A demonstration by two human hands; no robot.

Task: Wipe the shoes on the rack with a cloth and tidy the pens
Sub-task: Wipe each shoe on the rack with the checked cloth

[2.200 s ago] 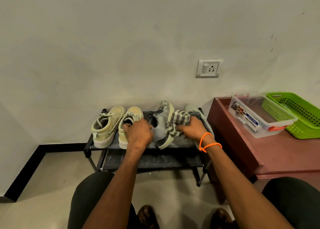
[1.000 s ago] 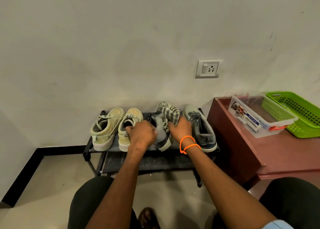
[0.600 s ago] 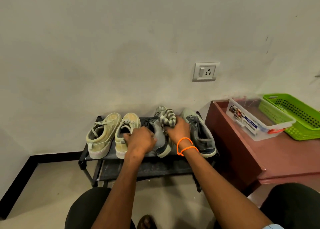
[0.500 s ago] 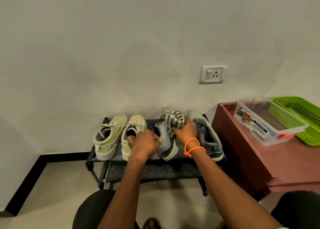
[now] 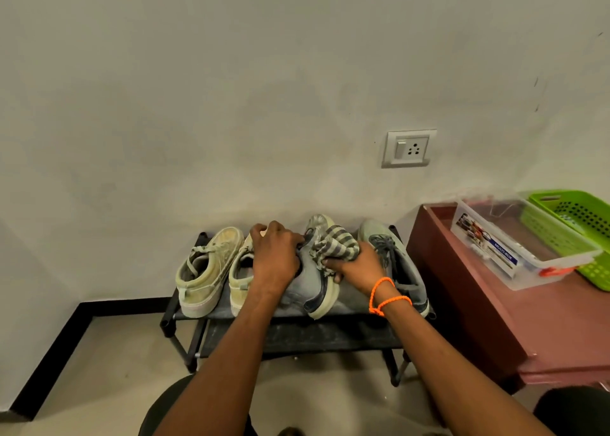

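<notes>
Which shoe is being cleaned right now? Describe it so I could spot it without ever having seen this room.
Find the low black rack against the wall, left of the reddish-brown table. Four shoes sit on its top shelf: two beige on the left, two grey on the right. It is the grey shoe third from the left, the only one tipped onto its side, steadied by the left hand while the right hand presses a striped cloth on it.

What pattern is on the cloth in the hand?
Grey and white stripes on the cloth, held by the right hand; the head view shows it.
</notes>
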